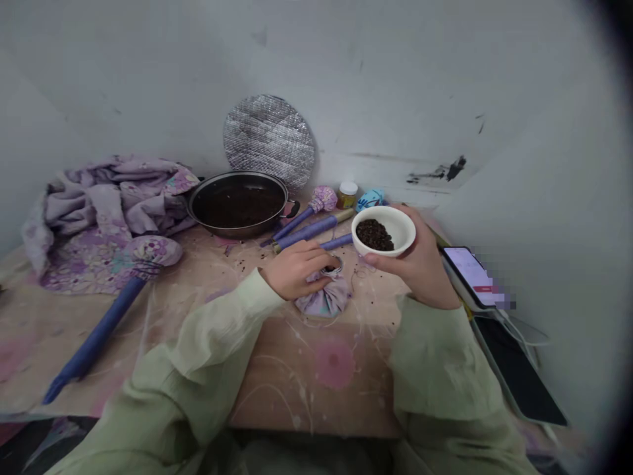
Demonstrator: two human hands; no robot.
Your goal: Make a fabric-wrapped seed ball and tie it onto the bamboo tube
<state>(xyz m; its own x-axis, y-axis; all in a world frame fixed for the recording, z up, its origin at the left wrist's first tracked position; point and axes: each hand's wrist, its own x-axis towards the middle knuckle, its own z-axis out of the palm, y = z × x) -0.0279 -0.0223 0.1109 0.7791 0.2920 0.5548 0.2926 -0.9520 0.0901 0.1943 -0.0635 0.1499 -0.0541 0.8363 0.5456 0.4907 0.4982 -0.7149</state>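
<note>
My right hand (420, 267) grips a small white bowl (383, 229) of dark seeds, lifted just above the table. My left hand (297, 267) is closed around the gathered opening of a small purple floral cloth pouch (326, 297) that rests on the wooden table (297, 369). The bowl hovers just to the right of the pouch's opening. Both my sleeves are pale green.
A dark pan (238, 204) of the same dark stuff stands behind, with a quilted silver disc (268, 142) against the wall. Purple-handled cloth-headed sticks (306, 221) lie nearby, a longer one (109, 310) at left. Crumpled floral fabric (109, 204), a small jar (347, 194), a phone (472, 274).
</note>
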